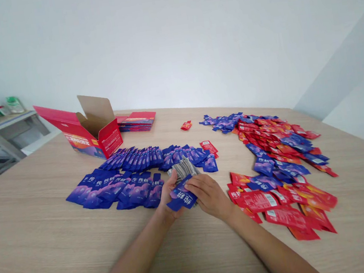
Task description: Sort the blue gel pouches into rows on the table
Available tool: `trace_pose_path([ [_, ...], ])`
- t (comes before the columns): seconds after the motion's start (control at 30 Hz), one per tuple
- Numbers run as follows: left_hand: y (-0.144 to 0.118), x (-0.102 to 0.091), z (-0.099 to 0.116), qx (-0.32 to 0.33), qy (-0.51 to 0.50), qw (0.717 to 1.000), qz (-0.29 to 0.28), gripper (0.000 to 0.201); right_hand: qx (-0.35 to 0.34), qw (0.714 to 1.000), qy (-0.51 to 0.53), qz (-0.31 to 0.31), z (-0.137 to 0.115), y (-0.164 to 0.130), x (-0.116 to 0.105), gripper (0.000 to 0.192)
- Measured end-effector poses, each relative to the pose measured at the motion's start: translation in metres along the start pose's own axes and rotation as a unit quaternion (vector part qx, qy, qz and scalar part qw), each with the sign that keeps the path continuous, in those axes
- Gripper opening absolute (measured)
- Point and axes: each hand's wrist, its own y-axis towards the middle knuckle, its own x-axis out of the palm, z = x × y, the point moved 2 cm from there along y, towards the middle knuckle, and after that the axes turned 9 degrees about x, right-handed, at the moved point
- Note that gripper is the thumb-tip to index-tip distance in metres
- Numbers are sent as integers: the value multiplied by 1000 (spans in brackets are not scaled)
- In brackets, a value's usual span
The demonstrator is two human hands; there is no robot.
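Note:
My left hand point(167, 193) is closed around a small bundle in front of me, its thumb along the left side. A blue and purple sachet point(182, 197) with white characters lies across the front of the bundle. My right hand point(210, 194) pinches this sachet at its upper right edge. Above it juts a fanned grey-striped part of the bundle point(184, 168), whose make-up I cannot make out. Close by on the left, blue sachets point(106, 186) lie overlapping on the table, and a row of more blue sachets point(141, 159) stretches behind the hands.
An open red carton point(111, 138) stands at the back left beside a stack of flat red cartons point(137, 119). Mixed red and blue sachets point(274, 141) are heaped on the right, with red sachets point(281, 213) nearer me. A lone red sachet point(186, 126) lies behind.

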Motion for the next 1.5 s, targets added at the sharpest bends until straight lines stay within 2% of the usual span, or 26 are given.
trace_pose_path([
  [0.23,-4,4,1,18,25,999,14,38,-63,997,2,-36,0,6,-17,41],
  [0.43,-10,3,8,15,32,999,15,38,-100,994,-18,-45,-9,0,-12,33],
  [0.57,-8,3,10,9,27,1000,11,39,-117,991,-61,-28,-7,-4,-8,27],
  [0.7,-4,5,10,1,19,1000,-1,39,-111,991,-75,-13,4,-6,-8,28],
  [0.83,-1,6,11,-5,11,1000,-16,50,-105,991,-78,-11,10,-5,-11,29],
  [1.0,-2,10,17,6,-3,1000,-24,56,-102,991,-83,-10,4,-3,-16,29],
  [1.2,-1,10,21,0,-14,1000,-20,56,-133,988,-72,-16,-10,-6,-6,24],
  [1.37,-2,10,19,-23,-22,999,-28,59,-122,987,-109,6,1,-6,-8,20],
  [1.5,1,8,19,24,-30,999,-16,53,-90,989,-115,9,11,-7,-13,26],
])
